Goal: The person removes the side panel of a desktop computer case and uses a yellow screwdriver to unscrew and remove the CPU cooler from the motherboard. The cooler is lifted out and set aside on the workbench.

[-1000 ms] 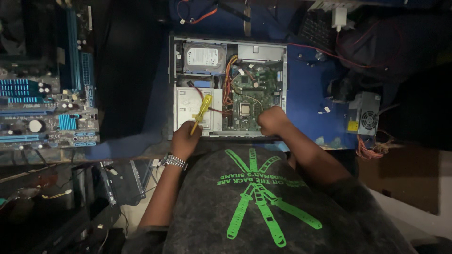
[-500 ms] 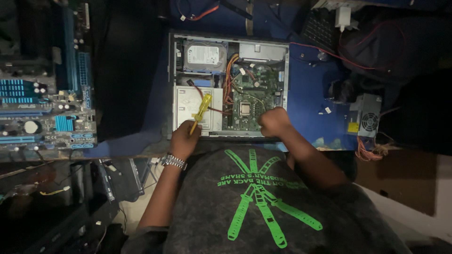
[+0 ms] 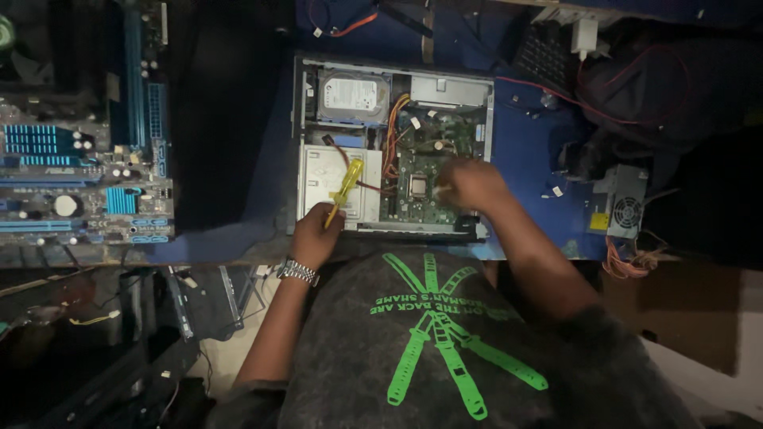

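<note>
An opened desktop computer case (image 3: 485,119) lies flat on a blue work surface, with a green motherboard (image 3: 417,171), a silver hard drive (image 3: 354,95) and a silver optical drive (image 3: 318,179) inside. My left hand (image 3: 314,234) rests at the case's front edge, shut on a yellow-handled screwdriver (image 3: 346,187) that points up over the optical drive. My right hand (image 3: 469,184) hovers over the right side of the motherboard, fingers curled; what they touch is hidden.
Bare blue motherboards (image 3: 79,183) lie at the left. A small power supply (image 3: 624,202) with orange wires sits at the right, near dark bags (image 3: 668,87) and loose cables. My grey shirt with a green print fills the foreground.
My right hand has moved from the case's front edge up onto the motherboard. The left hand and screwdriver have barely shifted.
</note>
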A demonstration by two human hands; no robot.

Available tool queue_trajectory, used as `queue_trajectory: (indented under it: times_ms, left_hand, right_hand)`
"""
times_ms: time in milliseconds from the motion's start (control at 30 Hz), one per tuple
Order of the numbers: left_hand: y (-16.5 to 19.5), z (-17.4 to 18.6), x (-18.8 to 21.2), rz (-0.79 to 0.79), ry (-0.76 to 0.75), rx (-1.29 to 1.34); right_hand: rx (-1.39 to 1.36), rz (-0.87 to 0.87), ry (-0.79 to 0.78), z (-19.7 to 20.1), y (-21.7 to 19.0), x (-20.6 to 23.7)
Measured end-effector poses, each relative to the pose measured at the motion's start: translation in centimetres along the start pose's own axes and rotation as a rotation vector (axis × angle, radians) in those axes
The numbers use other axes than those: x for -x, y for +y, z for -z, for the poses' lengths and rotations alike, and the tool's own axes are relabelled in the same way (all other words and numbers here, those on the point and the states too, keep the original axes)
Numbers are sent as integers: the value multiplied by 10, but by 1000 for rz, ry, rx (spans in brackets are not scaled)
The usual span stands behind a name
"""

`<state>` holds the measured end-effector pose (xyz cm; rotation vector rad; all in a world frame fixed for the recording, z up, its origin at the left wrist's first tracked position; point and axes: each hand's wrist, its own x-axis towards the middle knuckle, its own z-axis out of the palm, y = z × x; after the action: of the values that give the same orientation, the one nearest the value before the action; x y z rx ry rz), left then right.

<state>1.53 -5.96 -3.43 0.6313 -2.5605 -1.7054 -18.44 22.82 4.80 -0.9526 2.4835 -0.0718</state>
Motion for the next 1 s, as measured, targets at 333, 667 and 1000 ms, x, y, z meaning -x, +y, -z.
queue_trajectory:
  times_ms: [333, 667, 1000]
  left_hand:
    - [-5, 2, 1, 6, -12, 55]
    - [6, 7, 0, 55, -14, 44]
    - [4, 5, -11, 131, -6, 224]
  right_hand:
    - [-133, -38, 299, 19, -27, -50]
    - [-1474, 208, 58, 34, -96, -95]
    - [-925, 226, 490, -12, -122, -66]
